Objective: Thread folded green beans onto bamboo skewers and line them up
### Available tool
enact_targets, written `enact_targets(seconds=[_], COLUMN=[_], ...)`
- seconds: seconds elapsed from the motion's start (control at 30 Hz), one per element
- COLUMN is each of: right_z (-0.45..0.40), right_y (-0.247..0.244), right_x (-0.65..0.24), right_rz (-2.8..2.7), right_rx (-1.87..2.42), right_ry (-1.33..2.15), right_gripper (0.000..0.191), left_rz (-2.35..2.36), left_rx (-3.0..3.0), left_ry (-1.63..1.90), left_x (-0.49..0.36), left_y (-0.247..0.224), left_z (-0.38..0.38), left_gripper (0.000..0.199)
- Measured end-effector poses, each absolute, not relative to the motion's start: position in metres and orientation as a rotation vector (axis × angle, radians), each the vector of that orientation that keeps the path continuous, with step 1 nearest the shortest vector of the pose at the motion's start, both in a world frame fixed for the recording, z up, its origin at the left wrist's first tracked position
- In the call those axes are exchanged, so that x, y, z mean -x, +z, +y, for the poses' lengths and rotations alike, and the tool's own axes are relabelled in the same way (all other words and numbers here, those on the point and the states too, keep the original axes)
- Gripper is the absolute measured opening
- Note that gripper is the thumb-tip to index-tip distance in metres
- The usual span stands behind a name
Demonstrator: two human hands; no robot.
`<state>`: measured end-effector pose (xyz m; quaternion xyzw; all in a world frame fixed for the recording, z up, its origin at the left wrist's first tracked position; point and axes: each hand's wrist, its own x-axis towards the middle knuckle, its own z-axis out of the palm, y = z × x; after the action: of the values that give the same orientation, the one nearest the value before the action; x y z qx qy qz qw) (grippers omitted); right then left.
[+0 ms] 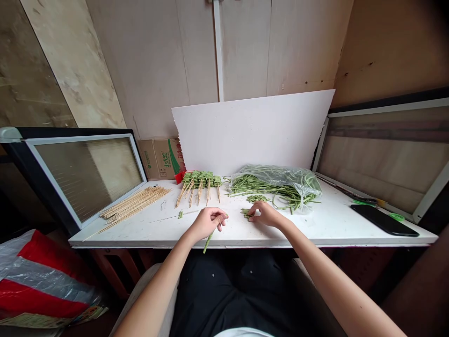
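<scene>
Pinched a bean [207, 244] in the nearly closed left hand [209, 220] at the worktop [122, 234] edge; touched cut pieces [244, 212] with the half-curled right hand [264, 214], with hold unclear. Probably called for gentle, even pressure.

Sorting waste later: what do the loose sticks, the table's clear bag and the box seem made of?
Loose sticks: probably bamboo or wood, matte; pale tan, thin. Clear bag: thin, glossy plastic, see-through and crinkled. Box: likely matte cardboard, brown with green print.
</scene>
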<state>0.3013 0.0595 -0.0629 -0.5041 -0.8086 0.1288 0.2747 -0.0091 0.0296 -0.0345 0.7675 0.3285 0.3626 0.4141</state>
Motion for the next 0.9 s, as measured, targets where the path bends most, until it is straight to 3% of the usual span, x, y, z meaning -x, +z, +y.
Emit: enact_targets(seconds=[0.17, 0.23, 0.43, 0.53, 0.9], right_z=[0.060, 0.057, 0.030, 0.010, 0.002], right_y=[-0.058, -0.051, -0.018, -0.006, -0.003], right_x=[-0.307, -0.304, -0.267, -0.242, -0.231], right_rz=[-2.116, -2.062, -1.928, -2.028, -1.976], right_rx=[1.375, 1.339, 1.013, 0.849, 0.747], right_ry=[0.330, 0.322, 0.662, 0.792, 0.441], right_gripper=[0.016, 0.027, 0.056, 0.049, 0.035], left_rz=[0.766, 0.747, 0.727, 0.664, 0.631], left_rx=[-1.865, -1.818, -1.711, -1.649, -1.663], left_ry=[0.828, 0.836, 0.921, 0.883, 0.917], left_x=[0.006, 0.005, -0.001, -0.005, -0.011], left_y=[-0.031, -0.027, -0.024, -0.026, -0.018], left_z=[0.025, 0.022, 0.016, 0.015, 0.008], left_gripper=[0.048, 0.049, 0.078, 0.077, 0.066])
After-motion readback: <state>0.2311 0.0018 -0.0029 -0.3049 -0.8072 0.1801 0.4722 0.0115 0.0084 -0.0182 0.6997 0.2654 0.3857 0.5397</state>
